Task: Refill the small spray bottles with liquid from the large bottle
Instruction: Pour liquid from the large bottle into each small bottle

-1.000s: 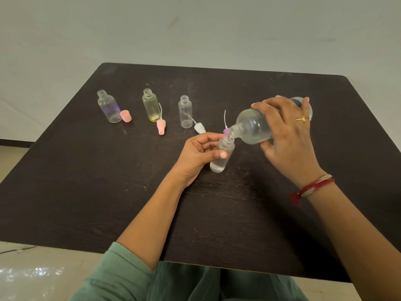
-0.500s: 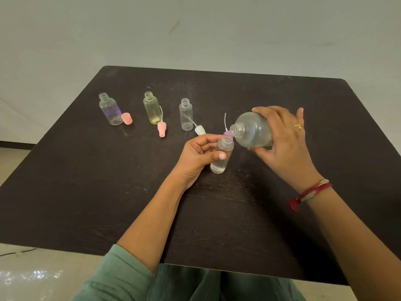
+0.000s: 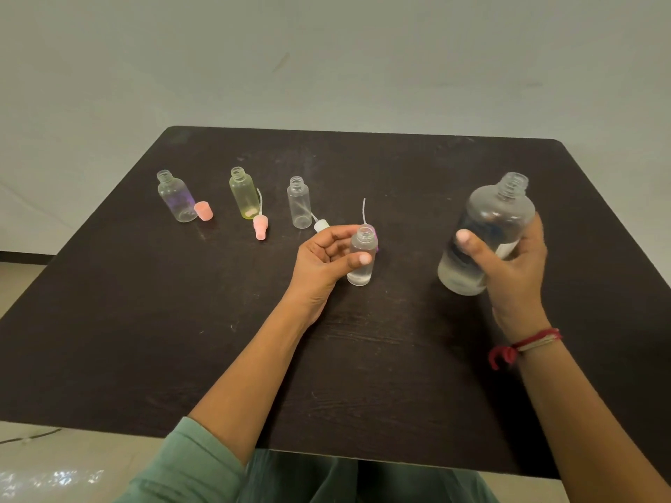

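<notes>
now the left grip holds a small spray bottle on the tabletop; the right grip clasps the upright large bottle.

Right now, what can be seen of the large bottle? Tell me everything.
The large bottle is clear and plastic-looking, with round shoulders and a threaded neck, uncapped. Clear liquid fills its lower part; something dark and bluish shows through the wall, perhaps a label. It stands nearly upright, tilted slightly, over the right side of the table. The right hand grips its lower body, thumb across the front. Whether its base touches the table cannot be told.
</notes>
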The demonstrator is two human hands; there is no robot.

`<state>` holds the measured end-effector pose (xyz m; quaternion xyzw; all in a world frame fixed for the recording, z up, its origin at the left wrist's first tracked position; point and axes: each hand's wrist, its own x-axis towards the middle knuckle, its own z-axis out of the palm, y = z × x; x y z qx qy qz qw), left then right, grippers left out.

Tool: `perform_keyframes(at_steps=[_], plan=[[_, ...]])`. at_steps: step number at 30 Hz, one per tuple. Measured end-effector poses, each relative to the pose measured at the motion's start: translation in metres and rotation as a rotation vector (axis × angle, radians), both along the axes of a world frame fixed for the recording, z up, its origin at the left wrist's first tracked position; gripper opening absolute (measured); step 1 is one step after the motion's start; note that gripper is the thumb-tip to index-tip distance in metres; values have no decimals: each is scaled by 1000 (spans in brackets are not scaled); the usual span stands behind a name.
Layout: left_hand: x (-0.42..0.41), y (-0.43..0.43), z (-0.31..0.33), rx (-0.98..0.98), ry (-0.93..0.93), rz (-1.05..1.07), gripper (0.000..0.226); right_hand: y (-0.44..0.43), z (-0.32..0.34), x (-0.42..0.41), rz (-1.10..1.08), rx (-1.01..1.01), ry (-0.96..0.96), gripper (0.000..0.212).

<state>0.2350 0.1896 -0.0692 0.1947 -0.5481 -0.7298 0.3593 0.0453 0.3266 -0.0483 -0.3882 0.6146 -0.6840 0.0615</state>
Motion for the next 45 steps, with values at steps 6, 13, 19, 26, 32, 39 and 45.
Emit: perform_keyframes(at_steps=[6, 13, 19, 26, 32, 39, 45], plan=[[-30, 2, 10, -5, -23, 61, 44, 11, -14, -13, -94, -34, 2, 61], [-82, 6, 20, -40, -107, 132, 32, 16, -19, -17, -163, -54, 17, 64], [-125, 0, 19, -86, -162, 126, 34, 21, -23, -28, -181, -14, 86, 61], [-152, -9, 5, -117, -235, 106, 40, 22, -23, -31, -177, -38, 17, 63], [-165, -6, 3, -144, -227, 125, 38, 24, -24, -35, -121, 19, 14, 69], [-174, -10, 0, -179, -261, 131, 41, 24, -24, -36, -69, 52, -40, 73], [-171, -11, 1, -311, -444, 120, 49, 27, -23, -38, 9, 66, -89, 75]])
